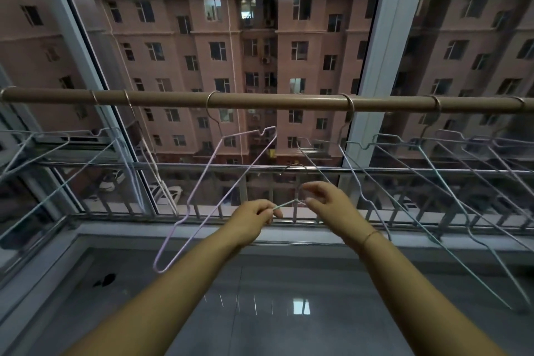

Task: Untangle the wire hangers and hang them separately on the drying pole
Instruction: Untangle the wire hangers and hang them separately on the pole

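The left hand (254,218) and right hand (326,199) are bare, as are both forearms (173,292) running back from the grip. Just behind the grip, the right wrist (357,225) carries a thin bracelet (371,235), perhaps a fine chain or cord.

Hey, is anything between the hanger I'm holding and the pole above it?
Nothing visible stands directly above the held hanger. The drying pole is bare there, between the pink hanger and the next hanger to its right.
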A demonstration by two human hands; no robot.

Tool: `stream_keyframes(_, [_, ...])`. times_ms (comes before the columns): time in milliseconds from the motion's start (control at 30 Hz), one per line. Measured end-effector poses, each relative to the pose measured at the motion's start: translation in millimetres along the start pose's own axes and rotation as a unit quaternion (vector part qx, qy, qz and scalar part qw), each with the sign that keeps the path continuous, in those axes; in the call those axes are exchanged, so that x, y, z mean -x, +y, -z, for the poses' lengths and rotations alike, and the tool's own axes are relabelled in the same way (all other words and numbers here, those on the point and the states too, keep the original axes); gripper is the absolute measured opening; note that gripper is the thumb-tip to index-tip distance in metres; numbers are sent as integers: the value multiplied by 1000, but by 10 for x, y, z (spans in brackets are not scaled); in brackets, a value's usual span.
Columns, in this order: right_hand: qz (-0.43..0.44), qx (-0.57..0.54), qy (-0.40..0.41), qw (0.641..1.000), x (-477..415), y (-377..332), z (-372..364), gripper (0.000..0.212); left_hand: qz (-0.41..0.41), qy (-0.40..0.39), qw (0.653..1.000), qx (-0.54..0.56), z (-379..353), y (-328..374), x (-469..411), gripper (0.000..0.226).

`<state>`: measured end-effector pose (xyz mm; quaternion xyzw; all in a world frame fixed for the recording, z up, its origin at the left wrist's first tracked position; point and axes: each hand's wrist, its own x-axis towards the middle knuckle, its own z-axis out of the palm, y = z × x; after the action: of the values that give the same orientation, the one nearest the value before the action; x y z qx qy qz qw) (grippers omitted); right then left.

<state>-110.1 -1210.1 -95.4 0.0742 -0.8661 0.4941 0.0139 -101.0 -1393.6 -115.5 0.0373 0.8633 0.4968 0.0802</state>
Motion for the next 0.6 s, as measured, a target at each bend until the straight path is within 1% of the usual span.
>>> stream_keyframes(100, [-3, 86, -68, 994, 73, 39, 48, 32, -25, 3, 1000, -1, 53, 18, 43, 31])
stream_keyframes(167, [-20, 90, -108, 990, 175, 44, 116, 26, -43, 21, 999, 9, 64, 58, 64, 29])
stream_keyframes(233, [-42, 37, -135, 989, 308, 21, 207, 21, -59, 47, 997, 33, 66, 72, 64, 27])
stream_keyframes(300, [-74, -50, -144, 986, 445, -33, 282, 23, -62, 76, 993, 61, 49, 84, 62, 27])
stream_keyframes(367, [-94, -131, -127, 979, 576, -105, 310, 26, -66, 141, 985, 78, 4, 123, 68, 22])
stream_keyframes(433, [-85, -172, -90, 977, 700, -181, 306, 27, -79, 233, 965, 95, -48, 252, 144, 12])
stream_keyframes(467, [-72, -191, -73, 976, 758, -224, 296, 26, -90, 254, 956, 114, -80, 355, 214, 8])
stream_keyframes(500, [-59, -211, -59, 974, 811, -273, 288, 26, -100, 245, 954, 139, -118, 464, 284, 6])
stream_keyframes(600, [-23, -245, -34, 969, 870, -419, 292, 25, -111, 134, 958, 227, -228, 807, 443, 12])
